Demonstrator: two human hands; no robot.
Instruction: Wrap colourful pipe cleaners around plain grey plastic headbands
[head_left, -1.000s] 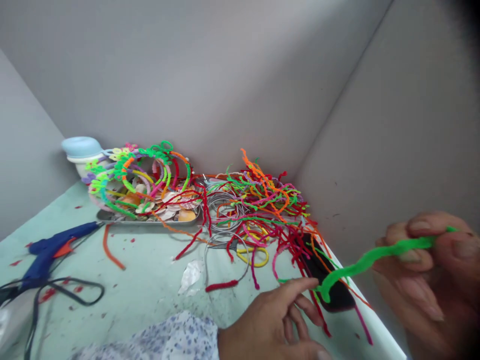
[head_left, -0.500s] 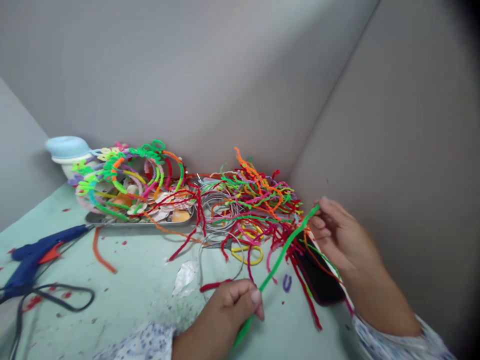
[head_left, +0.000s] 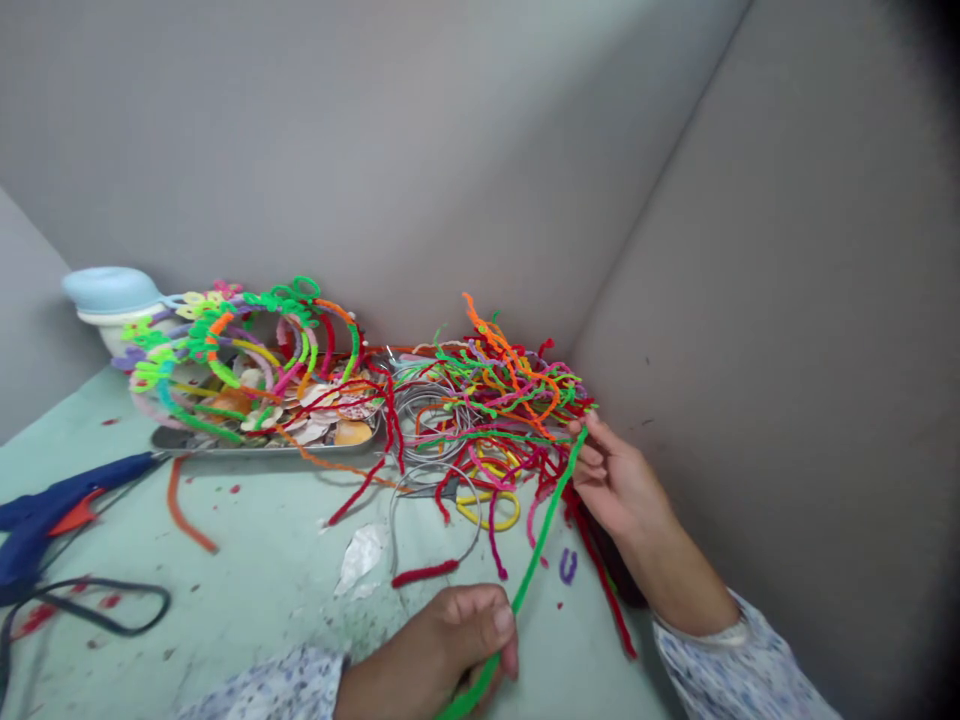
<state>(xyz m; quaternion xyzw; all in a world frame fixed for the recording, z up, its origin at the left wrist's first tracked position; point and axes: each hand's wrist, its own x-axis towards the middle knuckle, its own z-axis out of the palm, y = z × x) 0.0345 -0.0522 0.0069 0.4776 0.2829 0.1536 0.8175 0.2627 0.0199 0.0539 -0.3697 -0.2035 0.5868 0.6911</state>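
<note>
A long green pipe cleaner [head_left: 550, 512] runs slantwise between my two hands. My left hand [head_left: 465, 640], low in the middle, pinches it between thumb and fingers, and its lower end trails out of the bottom of the view. Up at the right, my right hand [head_left: 619, 480] has the far end between thumb and fingertips. Beyond the hands lies a tangled heap of coloured pipe cleaners [head_left: 510, 385], with wire rings [head_left: 431, 412] and yellow-handled scissors [head_left: 487, 510] among them. One wire hoop has a red pipe cleaner piece [head_left: 425, 573] wrapped on it.
Flower-trimmed headbands [head_left: 247, 345] rest over a metal tray [head_left: 262, 450] of shells. A blue glue gun [head_left: 71, 500] with its cord is at the left. Behind the tray stands a blue-lidded container [head_left: 116, 300]. A dark phone [head_left: 630, 580] lies partly under my right forearm. Grey walls close the back and right.
My right hand has moved left and slightly down with its end of the green pipe cleaner, now covering more of the phone. The left hand still pinches it. The view has shifted slightly.
</note>
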